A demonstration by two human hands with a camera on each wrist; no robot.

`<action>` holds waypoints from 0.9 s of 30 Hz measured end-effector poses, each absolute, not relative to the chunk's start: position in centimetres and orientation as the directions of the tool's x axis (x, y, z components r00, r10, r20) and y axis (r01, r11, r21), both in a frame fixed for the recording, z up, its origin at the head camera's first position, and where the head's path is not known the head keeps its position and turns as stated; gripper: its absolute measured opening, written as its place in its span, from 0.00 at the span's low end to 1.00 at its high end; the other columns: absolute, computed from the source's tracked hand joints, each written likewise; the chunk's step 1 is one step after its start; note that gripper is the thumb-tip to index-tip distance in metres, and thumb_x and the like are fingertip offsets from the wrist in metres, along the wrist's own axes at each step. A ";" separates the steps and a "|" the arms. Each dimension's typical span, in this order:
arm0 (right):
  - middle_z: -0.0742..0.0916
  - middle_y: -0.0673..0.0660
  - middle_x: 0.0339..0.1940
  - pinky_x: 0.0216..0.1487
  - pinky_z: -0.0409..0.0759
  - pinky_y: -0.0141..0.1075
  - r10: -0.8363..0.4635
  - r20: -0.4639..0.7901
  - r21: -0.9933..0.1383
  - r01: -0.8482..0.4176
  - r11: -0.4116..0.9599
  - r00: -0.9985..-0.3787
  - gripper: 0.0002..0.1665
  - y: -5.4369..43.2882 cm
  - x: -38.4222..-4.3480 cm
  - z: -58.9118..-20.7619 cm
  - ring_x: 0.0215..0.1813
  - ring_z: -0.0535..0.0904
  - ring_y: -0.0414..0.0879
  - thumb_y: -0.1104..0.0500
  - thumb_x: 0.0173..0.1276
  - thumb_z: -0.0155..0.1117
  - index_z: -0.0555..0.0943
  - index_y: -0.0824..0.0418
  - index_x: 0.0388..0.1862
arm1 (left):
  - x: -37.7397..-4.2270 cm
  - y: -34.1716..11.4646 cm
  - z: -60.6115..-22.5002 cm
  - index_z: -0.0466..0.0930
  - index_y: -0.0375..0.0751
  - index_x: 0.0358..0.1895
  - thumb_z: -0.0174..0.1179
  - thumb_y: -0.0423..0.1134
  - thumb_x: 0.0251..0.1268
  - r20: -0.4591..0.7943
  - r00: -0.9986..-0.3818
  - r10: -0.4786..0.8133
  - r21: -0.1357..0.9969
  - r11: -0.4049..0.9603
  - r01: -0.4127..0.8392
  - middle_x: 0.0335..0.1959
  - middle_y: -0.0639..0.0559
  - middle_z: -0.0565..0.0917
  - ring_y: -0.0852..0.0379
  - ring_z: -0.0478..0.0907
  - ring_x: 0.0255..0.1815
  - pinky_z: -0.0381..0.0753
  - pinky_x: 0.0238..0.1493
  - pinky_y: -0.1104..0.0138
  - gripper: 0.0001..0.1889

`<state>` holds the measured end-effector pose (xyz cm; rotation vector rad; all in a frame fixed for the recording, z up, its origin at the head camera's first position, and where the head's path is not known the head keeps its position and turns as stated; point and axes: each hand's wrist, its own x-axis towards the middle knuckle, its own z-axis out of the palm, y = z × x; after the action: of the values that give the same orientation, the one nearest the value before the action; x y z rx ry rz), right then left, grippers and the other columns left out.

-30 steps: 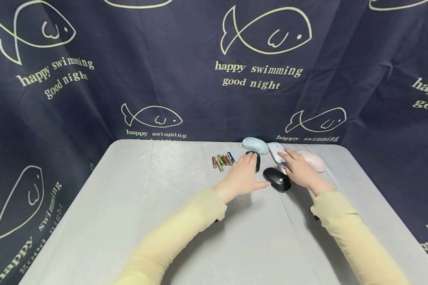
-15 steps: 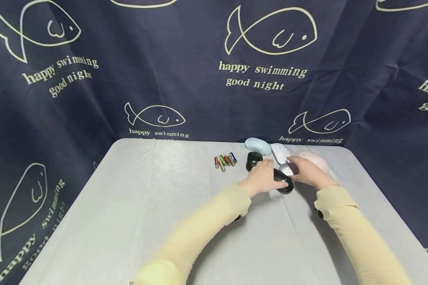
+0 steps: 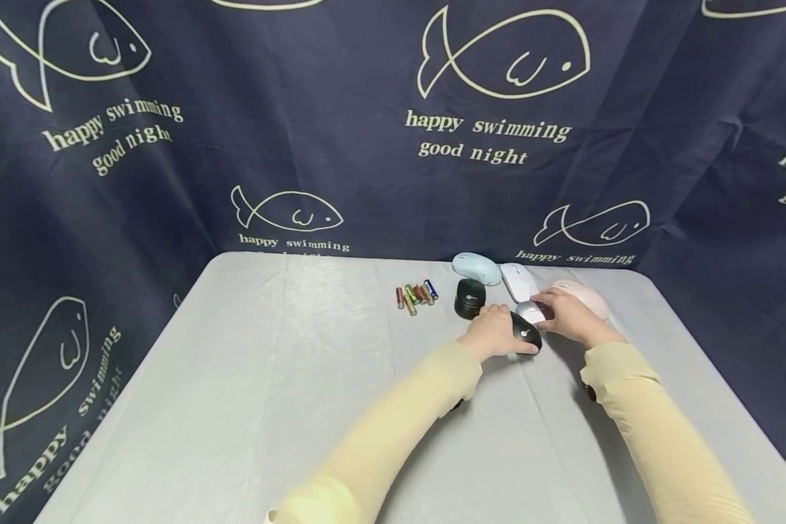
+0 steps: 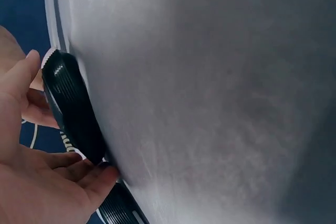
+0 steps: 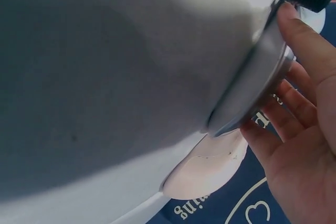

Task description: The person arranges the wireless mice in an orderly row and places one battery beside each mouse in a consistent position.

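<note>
My left hand (image 3: 490, 333) holds a black computer mouse (image 3: 527, 333) on the table, thumb at the near end and fingers at the far end. In the left wrist view the ribbed side of this black mouse (image 4: 73, 106) shows between thumb and fingers. My right hand (image 3: 571, 319) grips a silver-grey mouse (image 3: 529, 312) just behind it. The right wrist view has the thumb at one end of the silver-grey mouse (image 5: 252, 85) and fingers along its other side. Both mice appear to rest on the cloth; their undersides are hidden.
A second black mouse (image 3: 469, 298) stands left of my hands. Light blue (image 3: 477, 268) and white (image 3: 519, 282) mice lie behind, and a pink mouse (image 3: 583, 297) sits beyond my right hand. Several small batteries (image 3: 416, 295) lie further left. A patterned curtain (image 3: 380, 145) hangs behind the table (image 3: 268, 378).
My left hand has moved right from the second black mouse to the nearer one and taken hold of it. My right hand has closed round the silver-grey mouse.
</note>
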<state>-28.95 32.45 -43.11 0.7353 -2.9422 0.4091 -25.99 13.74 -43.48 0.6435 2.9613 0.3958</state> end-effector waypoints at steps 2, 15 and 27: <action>0.78 0.75 0.52 0.58 0.69 0.57 -0.448 0.142 -0.238 -0.470 0.850 -0.883 0.33 32.6 -28.9 -43.2 0.54 0.73 0.69 0.64 0.48 0.75 0.76 0.76 0.53 | -25.9 13.9 -43.5 0.69 0.42 0.61 0.60 0.75 0.42 -0.024 -0.909 0.415 0.234 0.887 0.399 0.51 0.55 0.76 0.58 0.70 0.53 0.73 0.52 0.71 0.48; 0.80 0.72 0.48 0.55 0.72 0.56 -0.434 0.166 -0.237 -0.463 0.854 -0.885 0.33 32.5 -29.0 -43.4 0.51 0.76 0.66 0.64 0.47 0.76 0.77 0.75 0.53 | -25.7 14.2 -44.0 0.70 0.43 0.61 0.59 0.76 0.41 0.004 -0.910 0.415 0.110 0.904 0.413 0.51 0.55 0.75 0.58 0.69 0.53 0.72 0.49 0.70 0.48; 0.81 0.69 0.47 0.53 0.73 0.56 -0.436 0.155 -0.203 -0.460 0.864 -0.887 0.34 32.6 -29.1 -43.3 0.50 0.77 0.65 0.61 0.46 0.77 0.78 0.73 0.52 | -25.3 14.6 -43.6 0.68 0.44 0.63 0.58 0.78 0.37 -0.022 -0.925 0.379 0.050 0.925 0.378 0.52 0.55 0.73 0.59 0.68 0.55 0.71 0.48 0.69 0.52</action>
<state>-29.08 32.65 -43.35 0.7068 -2.9323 0.3579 -25.30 14.64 -43.57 0.5999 3.0508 0.0695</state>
